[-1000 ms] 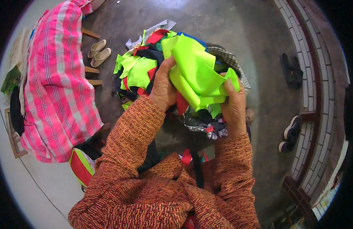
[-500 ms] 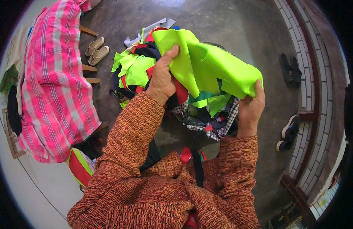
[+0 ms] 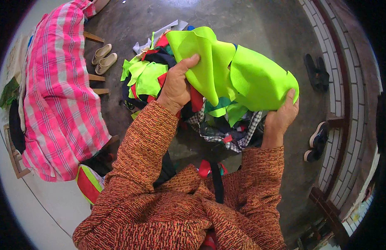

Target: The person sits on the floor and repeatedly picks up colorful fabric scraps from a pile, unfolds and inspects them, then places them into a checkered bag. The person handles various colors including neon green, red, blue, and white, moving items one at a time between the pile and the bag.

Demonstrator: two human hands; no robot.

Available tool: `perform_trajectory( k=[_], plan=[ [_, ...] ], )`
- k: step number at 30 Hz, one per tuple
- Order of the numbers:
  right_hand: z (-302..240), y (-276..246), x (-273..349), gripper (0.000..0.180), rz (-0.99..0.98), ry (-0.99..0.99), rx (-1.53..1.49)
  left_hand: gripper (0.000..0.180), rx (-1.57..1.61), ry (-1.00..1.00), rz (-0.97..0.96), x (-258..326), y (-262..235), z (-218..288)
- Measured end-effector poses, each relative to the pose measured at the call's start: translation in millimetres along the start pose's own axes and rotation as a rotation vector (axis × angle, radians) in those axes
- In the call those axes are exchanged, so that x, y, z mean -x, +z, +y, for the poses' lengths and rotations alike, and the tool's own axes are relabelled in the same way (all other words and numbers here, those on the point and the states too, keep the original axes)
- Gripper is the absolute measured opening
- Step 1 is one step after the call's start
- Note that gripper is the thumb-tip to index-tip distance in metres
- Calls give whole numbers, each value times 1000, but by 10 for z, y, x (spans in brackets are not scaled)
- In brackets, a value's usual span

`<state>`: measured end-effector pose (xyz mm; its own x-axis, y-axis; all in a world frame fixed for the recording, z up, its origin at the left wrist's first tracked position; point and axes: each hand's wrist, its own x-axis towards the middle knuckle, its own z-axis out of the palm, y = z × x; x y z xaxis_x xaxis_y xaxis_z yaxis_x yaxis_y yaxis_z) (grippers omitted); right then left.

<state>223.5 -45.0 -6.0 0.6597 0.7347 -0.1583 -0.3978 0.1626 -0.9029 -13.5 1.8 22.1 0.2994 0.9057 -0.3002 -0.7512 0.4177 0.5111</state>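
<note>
Head view: the lime-green fabric [image 3: 259, 79], seemingly light, soft and slightly springy, is judged best gripped near opposite edges. It is spread between the left hand [image 3: 175, 87] and the right hand [image 3: 282, 115], above a pile of fabric scraps [image 3: 149, 82]; at each side it is pinched by thumb and fingers, the fingertips behind being hidden.

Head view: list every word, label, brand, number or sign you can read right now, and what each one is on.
None can be read.
Neon-green cloth in the left hand and right hand: no lettering on the sides shown.
Black sandals: a small spot on one, too small to tell whether it is lettering.
</note>
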Motion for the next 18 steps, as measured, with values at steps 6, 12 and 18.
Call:
perform_trajectory(
  k=[6,12,18],
  plan=[
    [-31,151,103,30,-40,22,12,35,-4,-102,-69,6,-3,21],
    [102,177,184,26,-447,457,-70,39,-111,-274,-180,68,53,-22],
    [89,240,336,32,-587,563,-104,44,-333,-357,-134,87,101,-131]
  ],
)
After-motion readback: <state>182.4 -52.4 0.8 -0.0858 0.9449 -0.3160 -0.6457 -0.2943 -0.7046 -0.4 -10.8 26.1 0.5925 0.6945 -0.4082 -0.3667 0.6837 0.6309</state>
